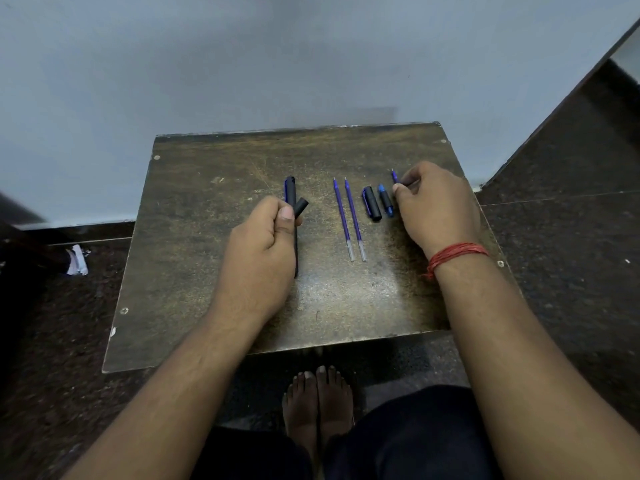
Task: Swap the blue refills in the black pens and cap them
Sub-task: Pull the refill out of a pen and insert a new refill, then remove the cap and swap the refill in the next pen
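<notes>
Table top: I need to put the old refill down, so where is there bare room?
Bare room: the table's far strip by the wall, its left side beyond the left hand, and the near edge between the wrists. Crowded: the two refills, cap and right hand.

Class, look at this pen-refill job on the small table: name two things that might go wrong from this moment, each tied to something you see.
1. The two loose refills lie side by side, apart from the right hand, which holds another refill; old and new could get mixed up.
2. The cap and blue-tipped piece sit right beside that hand; a nudge may roll them off the table.
</notes>
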